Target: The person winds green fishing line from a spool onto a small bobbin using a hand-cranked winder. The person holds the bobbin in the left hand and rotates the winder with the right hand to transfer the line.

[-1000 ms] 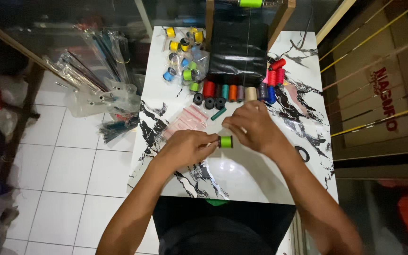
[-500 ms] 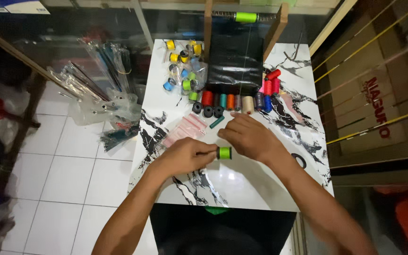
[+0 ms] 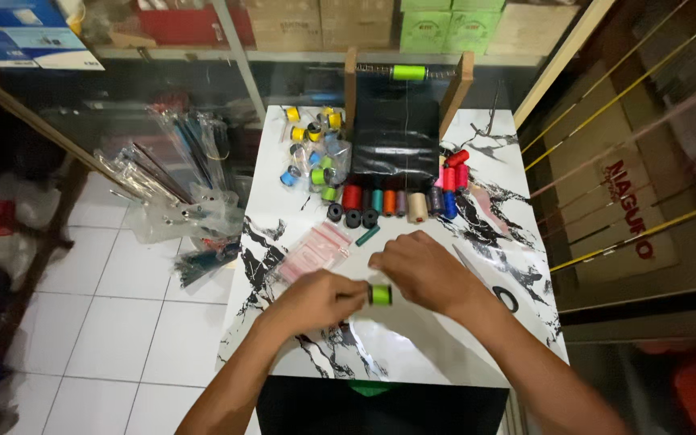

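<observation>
Both hands meet over the near middle of the marble-print table (image 3: 477,354), with the left hand (image 3: 316,300) pinching one end of a small green spool (image 3: 380,295), probably so it can't roll. The right hand (image 3: 422,270) curls over the other end, fingertips closed on it, while the spare spools (image 3: 396,201) sit lined up farther back, out of the way

Both forearms reach in from below, converging. Left hand (image 3: 316,300) curled, fingertips pinched toward the right. Right hand (image 3: 422,270) palm down, fingers bent, thumb side facing left hand; the two nearly touch.
</observation>
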